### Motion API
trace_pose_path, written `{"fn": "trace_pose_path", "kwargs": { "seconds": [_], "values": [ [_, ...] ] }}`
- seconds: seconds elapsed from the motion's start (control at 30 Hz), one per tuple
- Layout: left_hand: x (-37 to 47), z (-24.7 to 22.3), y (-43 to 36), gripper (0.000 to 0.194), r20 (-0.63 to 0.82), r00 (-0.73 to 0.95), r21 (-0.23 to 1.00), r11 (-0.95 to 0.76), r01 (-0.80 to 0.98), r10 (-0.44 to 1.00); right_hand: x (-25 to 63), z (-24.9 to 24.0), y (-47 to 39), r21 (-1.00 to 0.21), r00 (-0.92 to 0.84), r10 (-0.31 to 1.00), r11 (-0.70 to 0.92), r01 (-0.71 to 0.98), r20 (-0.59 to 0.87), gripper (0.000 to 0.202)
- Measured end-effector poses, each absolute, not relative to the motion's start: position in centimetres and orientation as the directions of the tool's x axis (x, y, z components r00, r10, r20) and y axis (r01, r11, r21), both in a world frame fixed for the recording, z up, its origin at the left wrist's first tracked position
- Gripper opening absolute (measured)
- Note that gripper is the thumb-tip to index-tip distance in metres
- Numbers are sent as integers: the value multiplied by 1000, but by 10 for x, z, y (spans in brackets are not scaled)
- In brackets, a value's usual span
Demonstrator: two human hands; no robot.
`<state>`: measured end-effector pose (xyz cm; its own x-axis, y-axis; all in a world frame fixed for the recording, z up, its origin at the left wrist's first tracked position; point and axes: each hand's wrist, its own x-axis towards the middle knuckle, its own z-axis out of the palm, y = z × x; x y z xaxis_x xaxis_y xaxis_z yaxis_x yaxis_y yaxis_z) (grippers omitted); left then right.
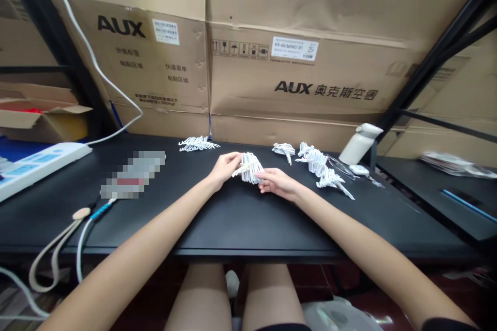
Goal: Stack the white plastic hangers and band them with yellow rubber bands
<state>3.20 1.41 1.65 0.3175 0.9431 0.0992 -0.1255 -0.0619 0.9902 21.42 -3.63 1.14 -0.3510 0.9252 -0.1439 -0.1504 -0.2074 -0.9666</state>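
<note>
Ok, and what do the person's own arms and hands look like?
Left hand and right hand: no gloves, watch or bracelet visible. Left arm is bare as far as it shows; right arm is bare up to a black sleeve edge.

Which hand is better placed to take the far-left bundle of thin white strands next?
Left, probably: the left hand is nearer the far-left bundle than the right hand. Both hold the middle bundle, so the left would release first.
</note>
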Motion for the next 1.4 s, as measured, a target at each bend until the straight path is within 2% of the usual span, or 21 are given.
{"fn": "trace_pose_path", "kwargs": {
  "seconds": [0.13,0.23,0.33,0.47,0.6,0.9,1.0,1.1,1.2,1.4],
  "values": [
    [34,20,13,47,92,459,980,2,-200,884,213,12,-37,-996,-169,984,-59,-64,-47,30],
    [35,20,6,52,159,473,987,-137,-82,867,211,10,-36,-997,-81,995,64,52,59,34],
    [36,18,2,50,220,455,971,-238,-20,863,210,9,-36,-983,-77,987,152,103,144,36],
    [37,17,3,46,254,441,960,-278,-10,861,212,10,-35,-992,-106,988,119,53,113,37],
    [36,17,4,45,254,459,957,-288,6,851,214,10,-35,-990,-168,979,126,69,113,38],
    [37,19,5,48,252,454,962,-271,-24,855,224,11,-26,-970,-159,965,224,96,207,40],
    [36,23,6,49,215,431,975,-214,-51,876,245,18,-17,-945,-58,954,298,136,293,44],
    [35,24,6,50,164,383,986,-167,-26,909,272,28,-9,-888,140,900,364,282,413,44],
    [34,23,8,49,147,361,988,-153,-11,921,296,37,-6,-827,316,835,258,499,451,37],
    [33,22,10,47,147,337,988,-155,-1,930,319,43,-11,-668,331,827,71,741,454,32]
  ]
}}
